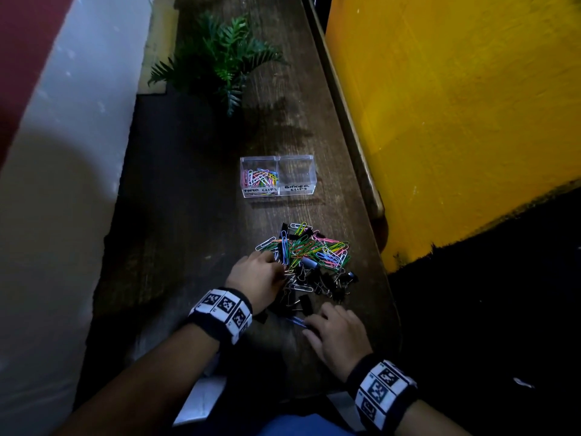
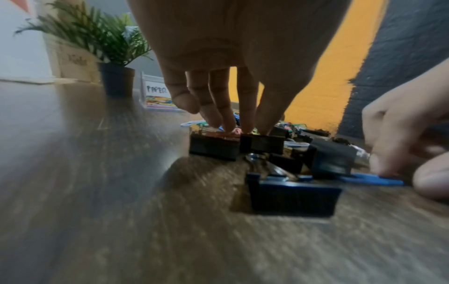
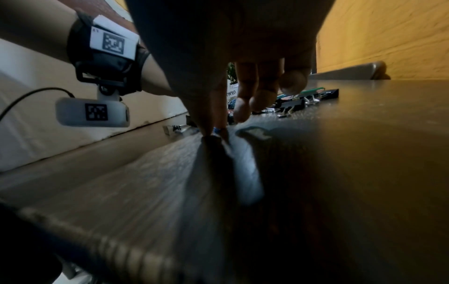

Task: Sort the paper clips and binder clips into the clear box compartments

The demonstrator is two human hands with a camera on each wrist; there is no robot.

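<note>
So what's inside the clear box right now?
The clear box has two compartments. The left one, labelled for paper clips, holds colourful paper clips. The right one, labelled for binder clips, looks empty. Nothing covers either.

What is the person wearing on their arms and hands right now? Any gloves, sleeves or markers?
Both hands are bare: left hand, right hand. No gloves and no sleeves on the forearms. Each wrist carries a black wristband ringed with white tiles printed with black square marker codes. The right wrist view shows a small white camera pod hanging under the left band, with its own code and a thin black cable.
</note>
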